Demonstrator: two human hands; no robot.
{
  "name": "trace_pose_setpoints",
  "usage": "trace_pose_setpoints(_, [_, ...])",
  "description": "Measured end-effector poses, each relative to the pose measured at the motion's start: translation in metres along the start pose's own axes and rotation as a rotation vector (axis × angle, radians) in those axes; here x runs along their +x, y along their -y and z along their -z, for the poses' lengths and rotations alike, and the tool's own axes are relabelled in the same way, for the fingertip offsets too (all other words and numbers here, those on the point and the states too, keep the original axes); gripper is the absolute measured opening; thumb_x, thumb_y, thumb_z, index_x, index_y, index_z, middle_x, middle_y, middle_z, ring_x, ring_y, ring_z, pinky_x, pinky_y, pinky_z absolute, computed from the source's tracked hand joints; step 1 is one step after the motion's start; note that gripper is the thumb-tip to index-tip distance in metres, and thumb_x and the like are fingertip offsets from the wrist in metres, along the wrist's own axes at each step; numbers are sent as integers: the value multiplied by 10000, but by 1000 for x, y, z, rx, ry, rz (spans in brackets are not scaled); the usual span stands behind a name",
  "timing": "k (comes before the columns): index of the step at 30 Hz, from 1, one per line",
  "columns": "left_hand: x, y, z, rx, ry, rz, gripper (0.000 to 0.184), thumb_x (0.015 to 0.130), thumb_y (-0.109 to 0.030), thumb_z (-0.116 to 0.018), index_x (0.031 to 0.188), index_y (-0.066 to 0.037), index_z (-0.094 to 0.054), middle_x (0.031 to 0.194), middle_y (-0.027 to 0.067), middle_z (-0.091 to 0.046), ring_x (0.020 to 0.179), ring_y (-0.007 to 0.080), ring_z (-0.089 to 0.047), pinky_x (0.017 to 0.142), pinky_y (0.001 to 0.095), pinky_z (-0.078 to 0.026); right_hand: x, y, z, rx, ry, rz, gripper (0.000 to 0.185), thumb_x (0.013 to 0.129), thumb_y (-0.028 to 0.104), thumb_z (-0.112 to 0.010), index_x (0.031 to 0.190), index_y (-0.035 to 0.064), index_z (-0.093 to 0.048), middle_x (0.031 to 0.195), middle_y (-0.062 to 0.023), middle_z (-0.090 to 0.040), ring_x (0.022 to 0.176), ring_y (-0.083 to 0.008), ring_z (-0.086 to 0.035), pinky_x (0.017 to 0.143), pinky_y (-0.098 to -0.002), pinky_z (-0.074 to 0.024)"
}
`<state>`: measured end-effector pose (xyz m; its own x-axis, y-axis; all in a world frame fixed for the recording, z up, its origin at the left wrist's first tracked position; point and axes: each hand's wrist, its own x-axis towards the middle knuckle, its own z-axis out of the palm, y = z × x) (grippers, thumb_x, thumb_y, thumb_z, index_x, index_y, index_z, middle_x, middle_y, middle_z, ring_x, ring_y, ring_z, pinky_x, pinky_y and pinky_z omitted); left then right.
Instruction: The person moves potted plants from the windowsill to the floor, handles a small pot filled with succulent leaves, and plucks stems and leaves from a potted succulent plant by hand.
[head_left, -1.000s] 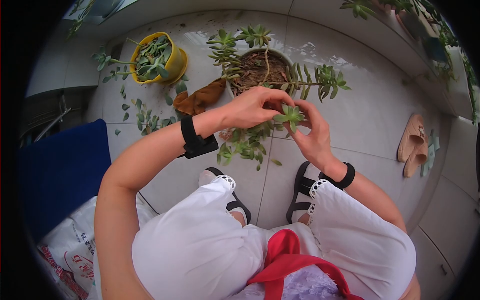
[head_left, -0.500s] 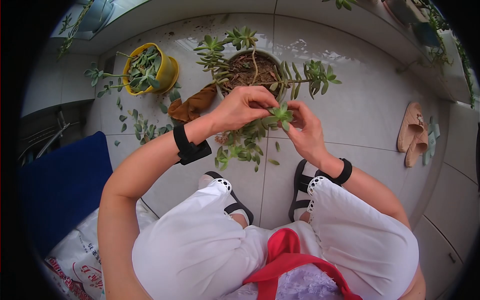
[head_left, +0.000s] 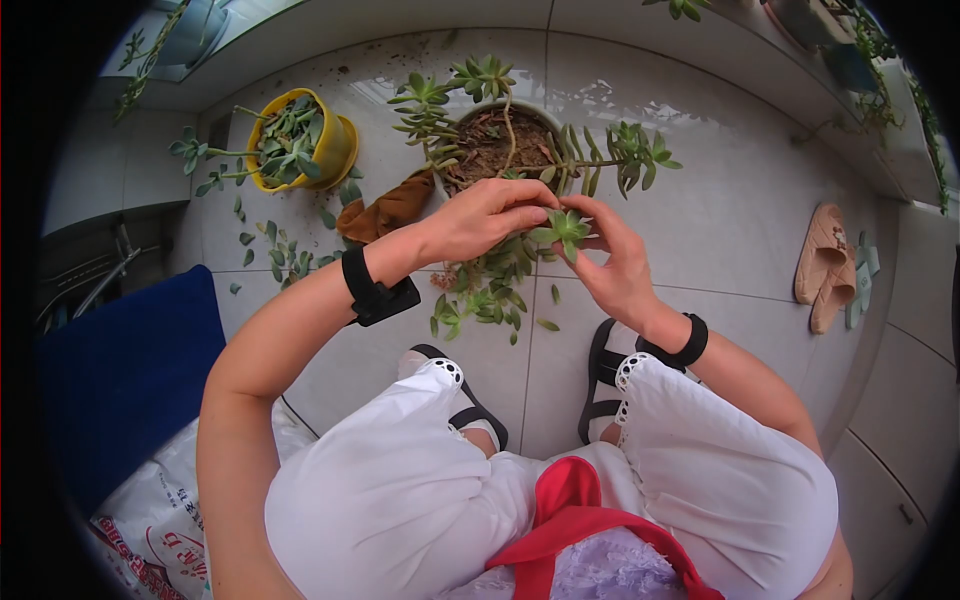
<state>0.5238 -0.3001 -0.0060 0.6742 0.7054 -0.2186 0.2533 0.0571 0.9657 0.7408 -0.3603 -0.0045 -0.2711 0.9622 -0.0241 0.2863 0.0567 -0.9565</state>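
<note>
A pale green succulent rosette sits between my hands, over the near rim of a round pot filled with brown soil. My right hand has its thumb and fingers closed around the rosette's right side. From the other side, my left hand pinches at the succulent near its leaves; the exact spot between those fingertips is hidden. Long leafy stems spread out of the pot, and more succulent growth hangs below my hands.
A yellow pot with loose leaves stands at the left. Beside the soil pot lies a brown cloth. Fallen leaves are scattered on the tiles. Slippers rest at right, and a blue cloth-like surface is at left.
My left hand has shifted slightly, its fingers straighter over the rosette. The rosette is turned a little and shows more of its face. The pots have stayed put.
</note>
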Motion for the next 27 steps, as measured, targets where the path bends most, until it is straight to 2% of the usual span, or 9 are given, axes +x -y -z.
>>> trace_pose_setpoints(2, [0,-1,0,-4,6,2,248,958,-186,-583,1125,-3,-603,881,78,-660,778,148,-580,735,316,-462,-1,-3,0,40,-8,-16,397,852,-3,-671,1234,29,-565,1107,-99,-653,908,-189,-683,792,-320,-586])
trace_pose_setpoints(5, [3,-6,1,-122,57,88,199,990,-155,-563,1128,-13,-585,977,9,-630,881,62,-536,763,240,-443,-3,-6,2,80,-23,-37,370,855,-32,-641,1212,26,-560,1056,-94,-668,908,-181,-694,794,-317,-583])
trace_pose_setpoints(8, [10,-6,2,-118,97,71,184,981,-152,-574,1106,-17,-581,972,19,-628,883,49,-532,749,229,-438,-3,-7,1,112,-38,-61,343,856,-49,-624,1186,20,-558,1005,-88,-677,900,-182,-705,791,-312,-578])
trace_pose_setpoints(17, [20,-14,6,-248,147,190,206,934,-186,-657,1070,-36,-619,827,-14,-632,743,50,-538,650,231,-444,-6,-7,2,-85,-77,19,275,840,-34,-670,1098,24,-596,939,-85,-681,815,-201,-706,769,-309,-566])
trace_pose_setpoints(20, [23,-18,9,-218,185,156,201,928,-185,-669,1055,-37,-621,848,-6,-641,779,46,-566,657,226,-459,-6,-7,3,-184,-63,39,263,827,-32,-683,1074,29,-612,938,-88,-678,779,-213,-694,759,-316,-565])
trace_pose_setpoints(23, [23,-17,7,-267,180,149,192,915,-109,-653,1080,-25,-602,876,9,-654,813,62,-593,705,234,-479,-5,-7,3,-157,-57,41,287,818,-31,-687,1091,36,-627,975,-91,-670,804,-209,-683,750,-315,-566])
trace_pose_setpoints(27, [22,4,8,-175,178,56,270,884,-5,-604,1149,-3,-552,906,44,-667,853,88,-617,763,252,-494,-2,-7,4,-99,-8,56,345,807,-26,-688,1141,47,-640,1034,-89,-649,859,-194,-662,743,-297,-567])
